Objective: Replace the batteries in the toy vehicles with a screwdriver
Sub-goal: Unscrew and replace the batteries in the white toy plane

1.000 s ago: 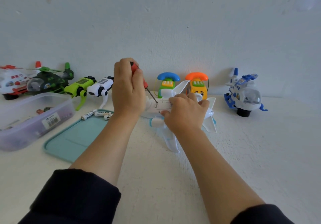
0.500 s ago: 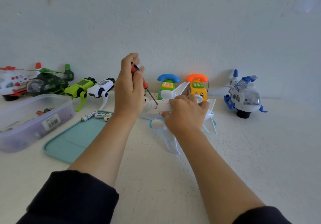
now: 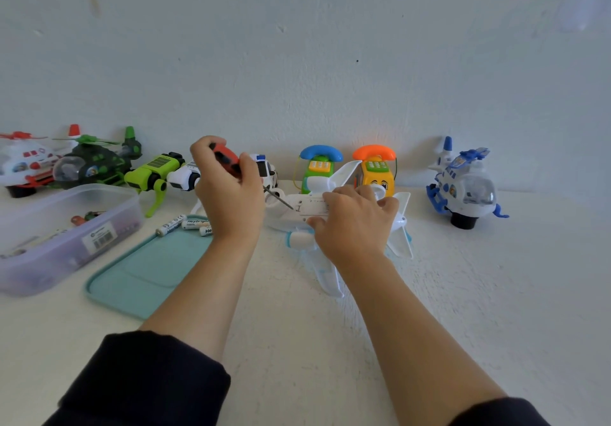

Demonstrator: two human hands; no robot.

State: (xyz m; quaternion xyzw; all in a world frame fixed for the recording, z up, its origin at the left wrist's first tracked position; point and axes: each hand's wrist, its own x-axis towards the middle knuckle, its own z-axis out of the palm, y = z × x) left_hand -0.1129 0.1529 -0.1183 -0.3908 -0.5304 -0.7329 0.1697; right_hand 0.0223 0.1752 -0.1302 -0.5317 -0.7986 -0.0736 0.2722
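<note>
A white toy airplane (image 3: 325, 268) lies belly-up on the white table, its battery cover facing me. My right hand (image 3: 355, 224) grips its body from above and holds it down. My left hand (image 3: 228, 194) grips a red-handled screwdriver (image 3: 226, 158); the thin metal shaft slants down to the right and its tip meets the left end of the battery cover. Three white batteries (image 3: 185, 224) lie at the far edge of a teal tray (image 3: 145, 273), just left of my left wrist.
Along the wall stand a red-white helicopter (image 3: 26, 164), a green helicopter (image 3: 96, 161), a lime robot dog (image 3: 152, 174), a white robot dog (image 3: 185, 177), two toy phones (image 3: 319, 164), and a blue-white plane (image 3: 463, 184). A clear plastic box (image 3: 59, 237) sits left.
My left hand has shifted its hold on the screwdriver: the handle now lies lower and more tilted to the left, with more red showing. The right hand and airplane stay put.
</note>
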